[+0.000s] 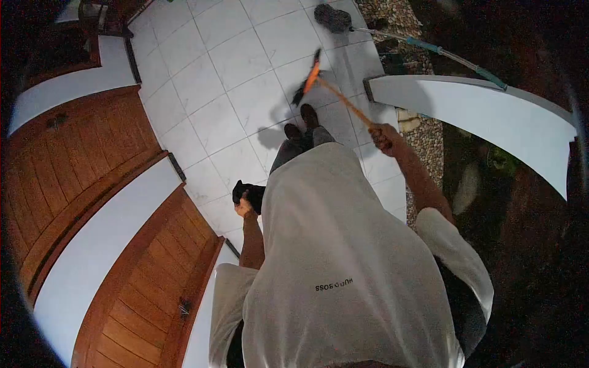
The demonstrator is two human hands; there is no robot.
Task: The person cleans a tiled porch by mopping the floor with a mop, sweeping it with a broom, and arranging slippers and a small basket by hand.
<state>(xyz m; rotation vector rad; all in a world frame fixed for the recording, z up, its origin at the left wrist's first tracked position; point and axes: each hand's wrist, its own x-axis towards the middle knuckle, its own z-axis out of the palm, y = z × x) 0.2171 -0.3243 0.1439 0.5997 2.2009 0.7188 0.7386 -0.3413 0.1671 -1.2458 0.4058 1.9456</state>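
Note:
My right hand (383, 138) is closed around the wooden handle of a broom (343, 101). The broom's orange head (311, 76) with dark bristles slants over the white floor tiles, just ahead of my shoes (308, 116). Down by my left side, my left hand (244, 206) grips a black, soft-looking bundle (250, 192); its exact kind cannot be made out, and my shirt hides part of it.
A mop (423, 44) with a grey head leans against a low white wall (466, 101) on the right. Pebbled ground (429, 156) borders the tiled floor (227, 67). Wooden doors (80, 165) line the white wall on the left.

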